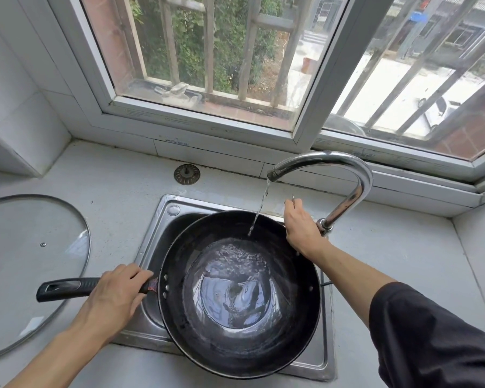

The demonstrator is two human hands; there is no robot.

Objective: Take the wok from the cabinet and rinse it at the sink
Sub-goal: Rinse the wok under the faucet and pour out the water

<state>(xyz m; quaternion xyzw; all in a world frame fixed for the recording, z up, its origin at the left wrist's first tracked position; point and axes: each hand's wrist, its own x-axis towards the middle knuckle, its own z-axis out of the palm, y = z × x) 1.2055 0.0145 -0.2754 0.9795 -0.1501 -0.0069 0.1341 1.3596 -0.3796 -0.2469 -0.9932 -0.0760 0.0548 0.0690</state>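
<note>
Left hand [115, 292] wrapped around black wok handle [67, 288]; right hand [298, 225] pinching faucet lever [293, 198] at far rim. Dark wok [240, 292] sitting over steel sink [151, 247], covering most of basin, shallow water pooled inside under thin stream from curved faucet [345, 180]. Pale countertop [109, 189] all round, glass lid [31, 270] lying left, strainer [187, 174] near barred window [207, 51].

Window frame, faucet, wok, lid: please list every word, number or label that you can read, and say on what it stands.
Nothing is legible.
Window frame: small blue print on the sill tile, too blurred to read.
Wok, faucet, glass lid: no text visible.
</note>
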